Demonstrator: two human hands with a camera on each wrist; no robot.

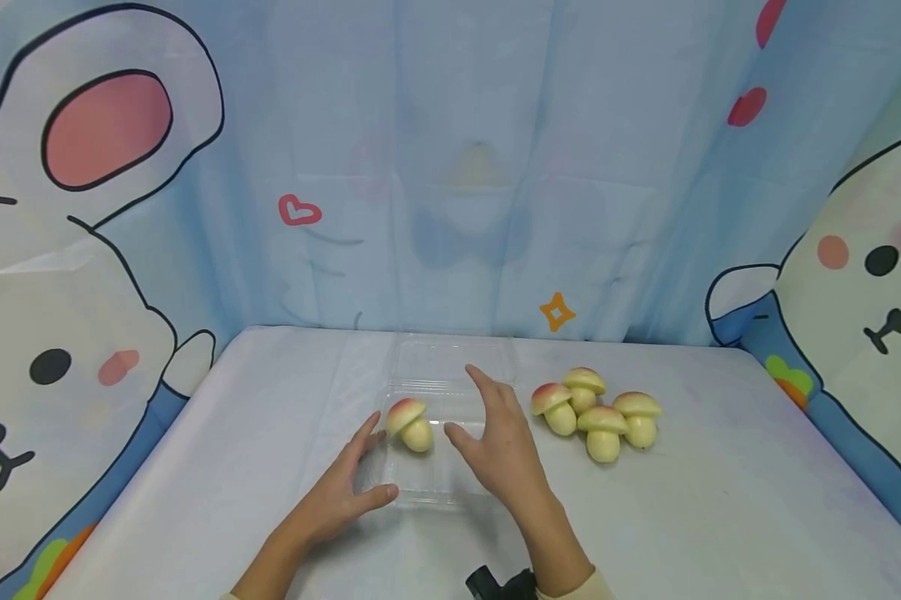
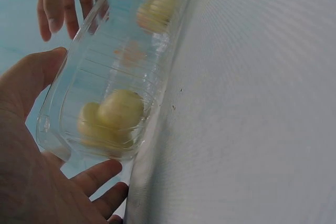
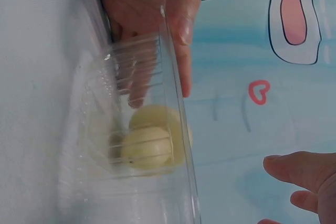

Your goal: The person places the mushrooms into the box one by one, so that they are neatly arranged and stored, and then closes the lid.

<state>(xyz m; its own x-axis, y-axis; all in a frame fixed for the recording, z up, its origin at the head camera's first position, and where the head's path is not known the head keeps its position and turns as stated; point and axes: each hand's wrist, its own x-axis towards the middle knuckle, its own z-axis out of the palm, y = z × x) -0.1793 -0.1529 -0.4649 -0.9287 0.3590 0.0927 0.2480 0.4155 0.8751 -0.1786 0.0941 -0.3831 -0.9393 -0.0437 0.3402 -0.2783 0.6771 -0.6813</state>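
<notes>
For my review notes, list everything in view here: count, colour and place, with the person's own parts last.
Mushroom-shaped piece: one, pale yellow with reddish cap, inside the container
Mushroom-shaped pieces: four, pale yellow, some reddish, clustered right of the container
Container: one, clear, between the hands
Lid: one, clear, open at the container's far side
Cloth: one, white, covering the table
Backdrop: one, blue, behind, printed with cartoon animals, a heart and a star
Black object: one, black, beside the right wrist, partly cut off
Sleeve cuffs: two, cream, bottom edge
Left hand: one, bare, container's left side
Right hand: one, bare, container's right side
</notes>
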